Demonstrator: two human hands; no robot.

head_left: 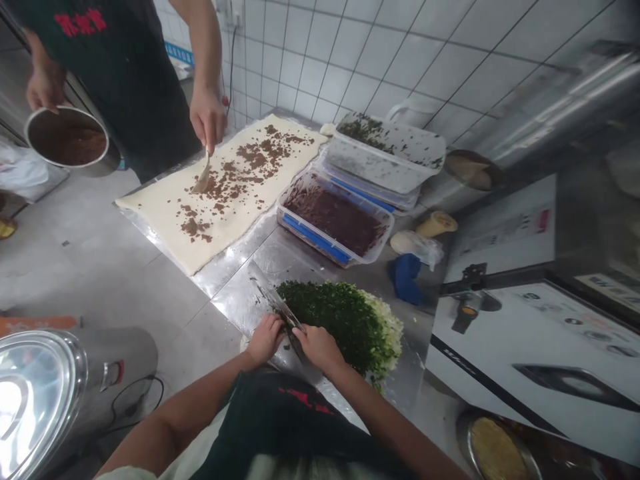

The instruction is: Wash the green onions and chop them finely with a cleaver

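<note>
The person's right hand [319, 349] is closing around the handle of a broad steel cleaver [273, 300], whose blade is angled toward 11 o'clock and is cutting into the near edge of a heap of finely chopped dark-green herbs [333, 323]. The left hand [265, 339] is resting curled just beside the blade; whether it is gripping anything, I cannot tell. The cleaver is likely feeling fairly heavy and is safest held by its handle. The soft, loose herbs are likely to scatter, so they are best gathered by cupping from the sides. Pale shredded vegetables [385, 333] are lying against the heap's far side at 1 o'clock on a stainless-steel worktable [240, 283]. At 12 o'clock, a clear plastic tub of dark-brown paste [333, 220] is sitting near the heap. At 11 o'clock, a co-worker's hand [207, 117] is spreading brown paste across a sheet of pale dough [223, 193] with a spatula [203, 173].
</note>
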